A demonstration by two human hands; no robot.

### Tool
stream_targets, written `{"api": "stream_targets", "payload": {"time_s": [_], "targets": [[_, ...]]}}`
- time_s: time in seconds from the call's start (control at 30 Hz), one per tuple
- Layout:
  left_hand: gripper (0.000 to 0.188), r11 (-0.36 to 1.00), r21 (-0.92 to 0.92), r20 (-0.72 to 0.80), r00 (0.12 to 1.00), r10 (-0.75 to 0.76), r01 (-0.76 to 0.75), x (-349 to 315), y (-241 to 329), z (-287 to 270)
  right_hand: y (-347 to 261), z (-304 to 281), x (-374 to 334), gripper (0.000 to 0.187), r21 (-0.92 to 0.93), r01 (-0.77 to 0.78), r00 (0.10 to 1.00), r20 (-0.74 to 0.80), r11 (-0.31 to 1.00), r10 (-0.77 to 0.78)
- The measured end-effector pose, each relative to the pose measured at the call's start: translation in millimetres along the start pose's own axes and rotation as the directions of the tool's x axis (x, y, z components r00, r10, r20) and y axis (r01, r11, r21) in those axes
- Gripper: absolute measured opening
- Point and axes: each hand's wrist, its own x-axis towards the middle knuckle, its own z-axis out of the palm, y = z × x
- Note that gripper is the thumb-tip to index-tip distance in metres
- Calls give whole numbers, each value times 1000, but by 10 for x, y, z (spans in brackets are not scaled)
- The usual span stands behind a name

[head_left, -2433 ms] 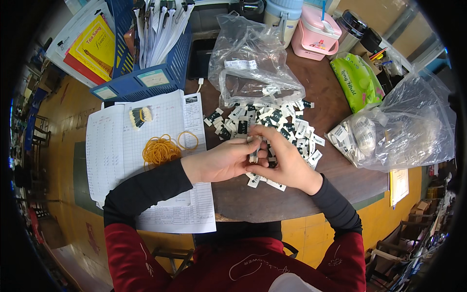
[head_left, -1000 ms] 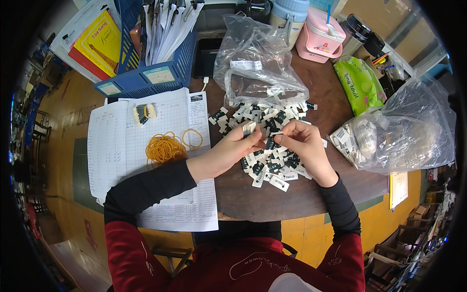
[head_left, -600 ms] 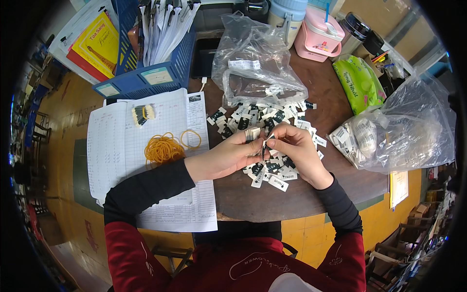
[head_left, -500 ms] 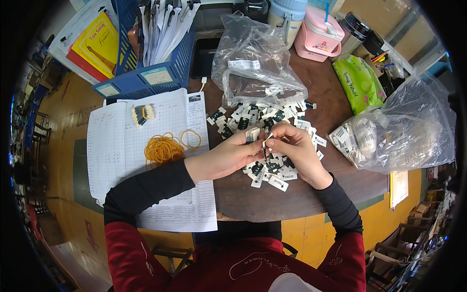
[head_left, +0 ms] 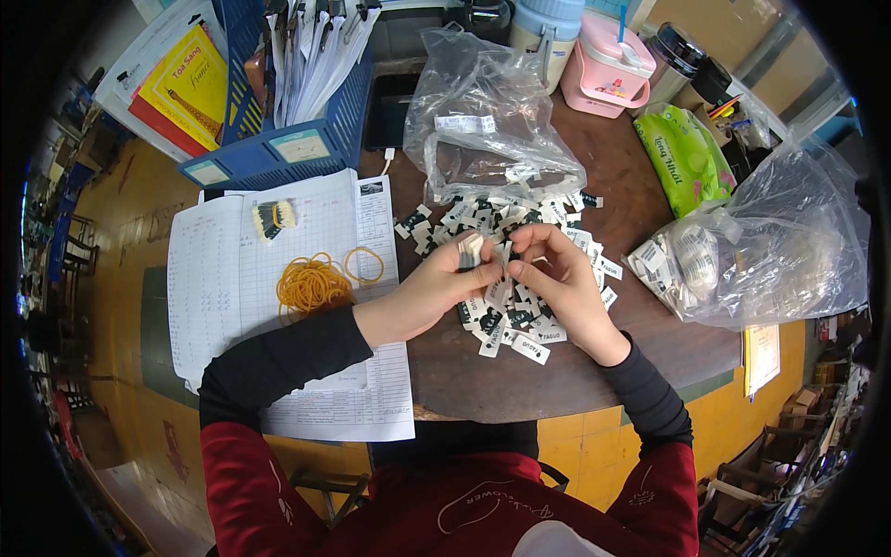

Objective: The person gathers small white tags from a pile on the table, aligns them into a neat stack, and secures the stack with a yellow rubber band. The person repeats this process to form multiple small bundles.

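Observation:
My left hand (head_left: 429, 290) is closed around a small stack of woven labels (head_left: 471, 249), white and dark, their ends sticking up past the fingers. Beside it my right hand (head_left: 568, 292) pinches with thumb and forefinger at a single white label (head_left: 498, 291), which hangs between both hands. The hands nearly meet above a loose heap of white and dark green labels (head_left: 531, 347) spread on the brown table. Part of the heap is hidden under my hands.
Yellow rubber bands (head_left: 314, 284) and a banded label bundle (head_left: 274, 219) lie on an open ledger (head_left: 209, 278). A clear bag (head_left: 492, 139) lies behind the heap; another bag (head_left: 770, 260) holds labels at right. A blue file rack (head_left: 306, 148) stands far left.
The left hand's stack has tipped and shifted slightly left. A label between the hands now shows its white face downward, and the right fingers have opened a little.

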Motion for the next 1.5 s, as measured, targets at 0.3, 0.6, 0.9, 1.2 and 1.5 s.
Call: {"api": "stream_targets", "payload": {"time_s": [0.3, 0.6, 0.9, 1.2, 1.5], "targets": [[16, 925, 345, -98, 974, 203, -158, 8, 43, 20, 43, 8, -11, 22, -88, -47, 999, -26, 995, 45], [15, 860, 458, -167, 928, 332, -226, -17, 63, 47, -73, -92, 8, 32, 25, -94, 996, 12, 995, 94], [11, 673, 686, -38, 909, 414, -278, -71, 111, 116, -21, -57, 9, 32, 73, -70, 998, -2, 995, 70], [9, 680, 697, -60, 927, 370, -227, -92, 119, 127, -18, -104, 1, 17, -84, -79, 997, -10, 993, 79], [32, 955, -297, -12, 1000, -12, 8, 1, 87, 39, -123, -138, -7, 12, -265, 236, 971, 95, 935, -219]]}}
